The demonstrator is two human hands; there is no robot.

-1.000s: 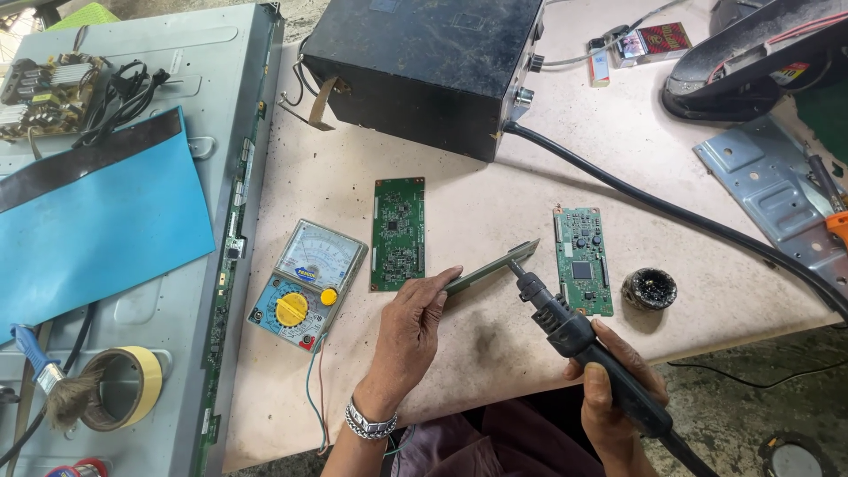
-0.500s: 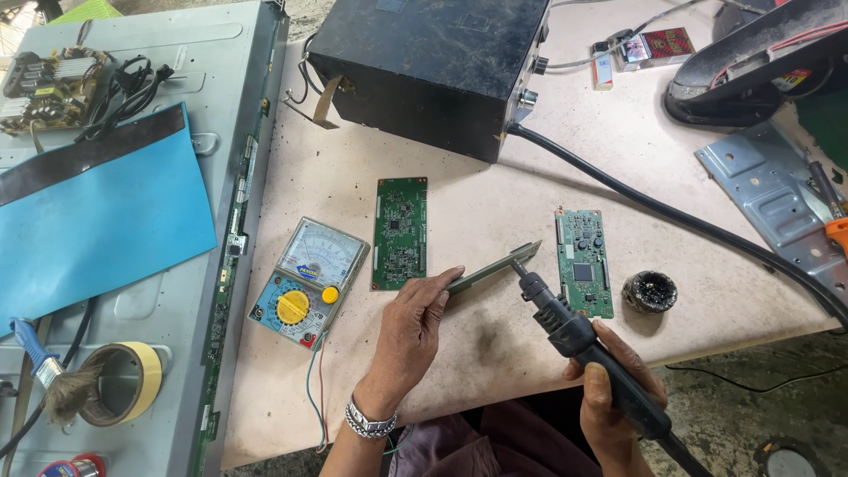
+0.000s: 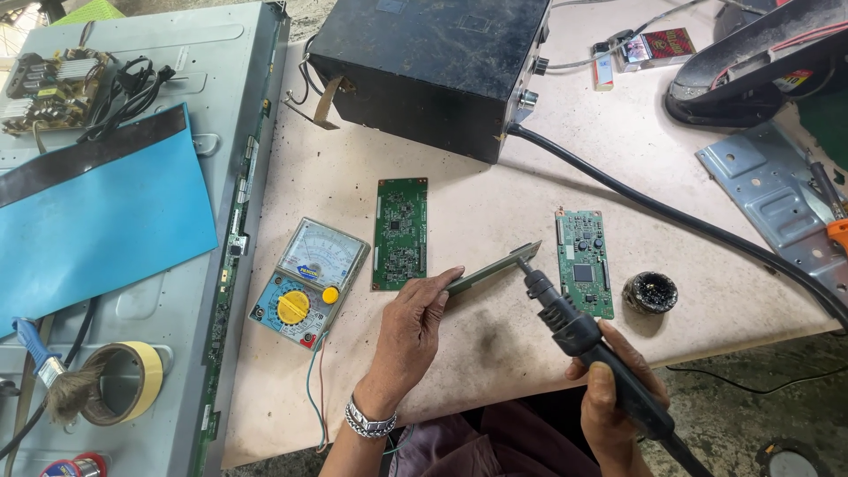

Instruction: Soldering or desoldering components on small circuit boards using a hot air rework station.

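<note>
My left hand (image 3: 411, 331) holds a narrow green strip board (image 3: 495, 268) by its near end, raised edge-on just above the table. My right hand (image 3: 609, 397) grips the black handle of a hot-air tool (image 3: 565, 322); its nozzle tip touches the strip's far end. A green circuit board (image 3: 400, 232) lies flat to the left of the strip. A second green circuit board (image 3: 584, 262) lies just right of the nozzle. A small black round tin (image 3: 650, 292) sits beside that board.
An analog multimeter (image 3: 308, 280) lies left of my left hand. A black box unit (image 3: 433, 66) stands at the back, its thick black hose (image 3: 680, 221) running right. A flat panel (image 3: 132, 230) with blue sheet, tape roll (image 3: 128, 382) and brush fills the left. A metal bracket (image 3: 773, 208) lies right.
</note>
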